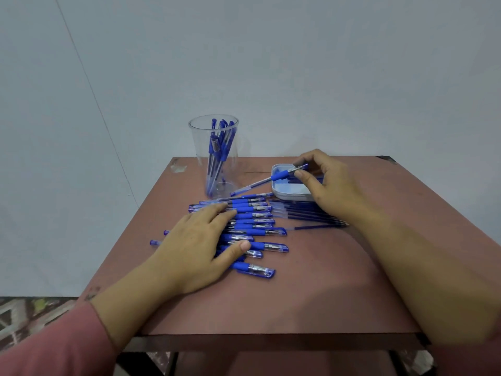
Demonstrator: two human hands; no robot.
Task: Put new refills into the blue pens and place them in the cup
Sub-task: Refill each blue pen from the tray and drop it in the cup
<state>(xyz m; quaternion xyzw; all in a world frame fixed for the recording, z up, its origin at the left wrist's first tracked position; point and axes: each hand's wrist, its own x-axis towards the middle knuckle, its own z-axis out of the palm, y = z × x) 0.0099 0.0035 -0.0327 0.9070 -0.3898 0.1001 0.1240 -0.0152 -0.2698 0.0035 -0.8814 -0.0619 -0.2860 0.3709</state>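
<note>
A clear plastic cup (202, 147) stands at the table's back edge with several blue pens upright in it. Several capped blue pens (254, 232) lie in a row mid-table. My left hand (198, 245) rests flat on that row, fingers spread. My right hand (325, 183) pinches the tip end of one blue pen (267, 180) above a white tray (282, 195); the pen slants down to the left toward the cup's base. Dark blue refills (311, 214) lie just in front of the tray, partly under my right wrist.
The reddish-brown table (311, 289) has bare surface at the front and right. Its front edge is close to me. A pale wall rises behind the cup. Patterned floor shows at the lower left.
</note>
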